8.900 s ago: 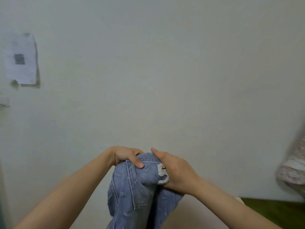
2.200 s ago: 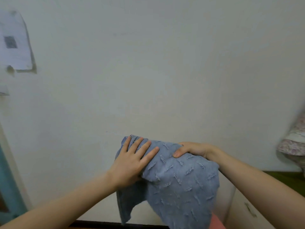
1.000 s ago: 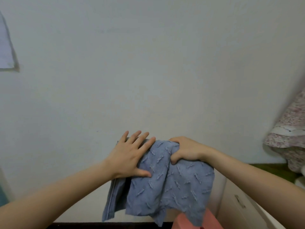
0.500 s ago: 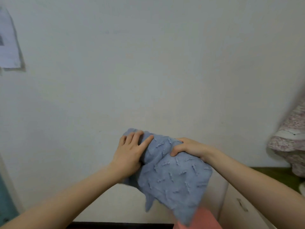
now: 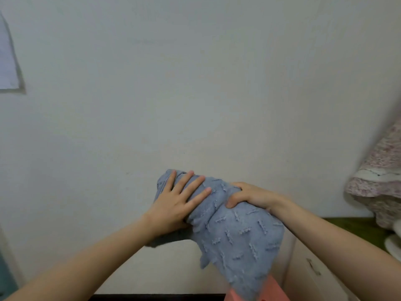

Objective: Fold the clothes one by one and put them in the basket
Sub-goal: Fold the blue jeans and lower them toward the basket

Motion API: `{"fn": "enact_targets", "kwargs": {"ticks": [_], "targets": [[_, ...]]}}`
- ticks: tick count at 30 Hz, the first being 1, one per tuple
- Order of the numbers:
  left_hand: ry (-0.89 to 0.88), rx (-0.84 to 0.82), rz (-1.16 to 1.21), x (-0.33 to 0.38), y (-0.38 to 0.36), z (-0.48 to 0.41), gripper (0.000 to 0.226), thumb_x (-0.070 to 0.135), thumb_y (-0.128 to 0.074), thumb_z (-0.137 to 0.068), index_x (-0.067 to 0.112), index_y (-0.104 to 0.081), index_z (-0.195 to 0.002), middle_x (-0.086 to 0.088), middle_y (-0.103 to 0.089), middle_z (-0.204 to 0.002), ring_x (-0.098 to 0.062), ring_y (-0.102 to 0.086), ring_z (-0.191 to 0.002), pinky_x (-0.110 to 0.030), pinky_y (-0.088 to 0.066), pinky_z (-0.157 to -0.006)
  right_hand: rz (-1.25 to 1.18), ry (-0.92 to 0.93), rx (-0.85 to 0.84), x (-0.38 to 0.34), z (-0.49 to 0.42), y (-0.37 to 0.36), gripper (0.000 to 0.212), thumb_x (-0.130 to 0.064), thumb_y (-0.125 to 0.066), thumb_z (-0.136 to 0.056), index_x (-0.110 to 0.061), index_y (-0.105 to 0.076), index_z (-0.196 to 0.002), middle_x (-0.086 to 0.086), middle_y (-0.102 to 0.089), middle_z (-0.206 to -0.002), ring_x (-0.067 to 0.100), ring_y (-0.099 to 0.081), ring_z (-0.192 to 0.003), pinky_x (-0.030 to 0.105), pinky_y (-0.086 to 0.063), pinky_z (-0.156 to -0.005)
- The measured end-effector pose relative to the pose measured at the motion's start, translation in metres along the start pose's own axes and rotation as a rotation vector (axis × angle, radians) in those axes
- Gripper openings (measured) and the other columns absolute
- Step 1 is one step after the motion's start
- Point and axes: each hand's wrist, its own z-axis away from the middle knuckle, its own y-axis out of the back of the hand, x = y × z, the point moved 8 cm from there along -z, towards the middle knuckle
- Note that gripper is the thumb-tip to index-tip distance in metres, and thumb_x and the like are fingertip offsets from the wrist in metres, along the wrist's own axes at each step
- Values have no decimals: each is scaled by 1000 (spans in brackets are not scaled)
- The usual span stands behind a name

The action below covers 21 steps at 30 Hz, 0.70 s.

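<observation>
pale wall [image 5: 195,83] fills nearly everything beyond my hands, with a sheet of paper [image 5: 7,61] stuck to it far out to the left of my left hand and a floral cloth [image 5: 382,177] hanging out past my right forearm. between my hands, held up in the air and not laid on any surface, is the blue denim garment [image 5: 238,235], bunched into a thick bundle. my left hand [image 5: 175,205] lies on its upper left end with the fingers straight and spread, pressing flat without gripping. i judge that is to pin the layers so the fold doesn't spring open. my right hand [image 5: 249,195] is just beside it, fingers curled over the top of the bundle and thumb tucked on my side, gripping the cloth, and that grip looks to carry the weight. the loose lower part hangs below my right hand, its tip in front of a pink edge [image 5: 273,287]. that may be the basket, but i can't tell. a white cabinet [image 5: 308,270] sits under my right forearm. the fold looks unfinished, so the drop into the basket is not yet done.
</observation>
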Motion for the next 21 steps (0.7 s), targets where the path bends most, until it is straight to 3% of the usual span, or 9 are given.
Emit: {"fn": "enact_targets", "kwargs": {"ticks": [5, 10, 13, 15, 17, 20, 21], "targets": [[9, 10, 126, 15, 13, 1, 101, 58, -67, -62, 21, -26, -147, -7, -52, -136, -35, -53, -118, -54, -41, -98, -23, -42, -140, 6, -3, -2, 68, -22, -72, -62, -6, -55, -126, 20, -59, -128, 36, -55, -116, 51, -41, -104], [37, -25, 161, 20, 26, -7, 95, 52, -63, -60, 23, -31, -145, 4, -58, -120, -26, -59, -101, -42, -49, -82, 11, -129, -318, 6, 7, -5, 57, -25, -71, -68, -14, -57, -121, 7, -69, -116, 23, -66, -102, 37, -53, -90], [36, 10, 180, 20, 30, -9, 90, 45, -65, -61, 24, -34, -142, 6, -59, -120, -26, -59, -100, -42, -49, -82, -1, -150, -327, 8, 9, -3, 65, -28, -79, -63, -15, -57, -122, 7, -68, -117, 23, -66, -103, 36, -53, -90], [45, -16, 202, 19, 31, -12, 96, 47, -67, -61, 23, -28, -144, 5, -58, -123, -26, -60, -101, -41, -49, -81, -21, -120, -301, 8, 9, 0, 55, -24, -69, -68, -16, -57, -121, 4, -70, -115, 20, -67, -102, 34, -53, -89], [21, -111, 160, 20, 31, -17, 112, 59, -67, -58, 22, -12, -148, -2, -50, -133, -28, -55, -111, -43, -47, -86, 7, -111, -292, 7, 12, 1, 48, -24, -64, -70, -15, -59, -117, 1, -71, -111, 17, -68, -99, 31, -53, -86], [3, -308, 175, 19, 26, -22, 130, 69, -68, -58, 25, 13, -150, -7, -23, -153, -26, -31, -137, -46, -28, -110, 72, -118, -308, 6, 15, -1, 47, -26, -65, -68, -15, -59, -114, -3, -73, -107, 13, -69, -95, 27, -54, -81], [6, -322, 217, 20, 27, -22, 130, 68, -69, -60, 25, 14, -151, -5, -26, -151, -25, -32, -136, -46, -24, -112, 80, -117, -305, 5, 14, -1, 49, -27, -65, -68, -14, -59, -115, -2, -72, -108, 14, -68, -96, 27, -54, -81]]}}
